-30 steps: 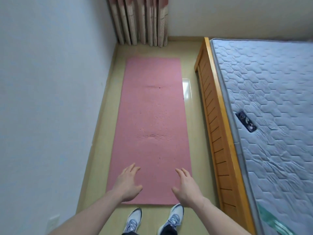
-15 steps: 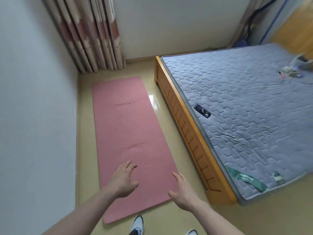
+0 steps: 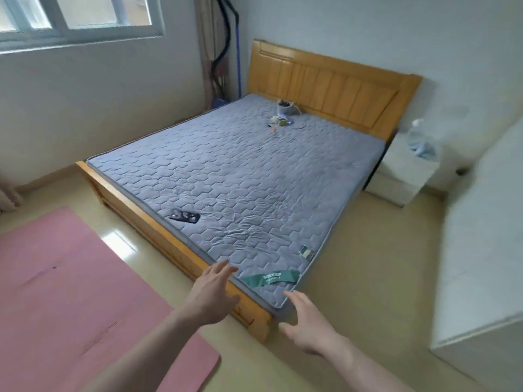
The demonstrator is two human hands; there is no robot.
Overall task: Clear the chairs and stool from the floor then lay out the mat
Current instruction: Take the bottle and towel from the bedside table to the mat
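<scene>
A pink mat (image 3: 70, 301) lies unrolled and flat on the tan floor (image 3: 353, 278) in the lower left of the frame, its near corner ending close to the bottom edge. No chair or stool shows anywhere in the view.

Both bare hands reach forward in the lower middle of the frame, fingers spread and grasping nothing. The left hand (image 3: 210, 295) hangs in front of the near corner of the wooden bed frame (image 3: 135, 210); whether it touches the wood cannot be told. The right hand (image 3: 310, 323) is to the right of it, loose and empty, above the floor just beside the foot corner of the bed.

A grey-blue quilted mattress (image 3: 240, 176) fills the middle of the frame, with a green label (image 3: 270, 278) near its closest corner. A dark remote-like object (image 3: 184, 216) lies near the mattress's left edge, and a cluster of small items (image 3: 283, 114) sits near the wooden headboard (image 3: 325, 83) in the upper middle. A white nightstand (image 3: 402, 174) stands at right, a white cabinet (image 3: 481, 264) at the far right, a window (image 3: 76, 18) at the upper left.
</scene>
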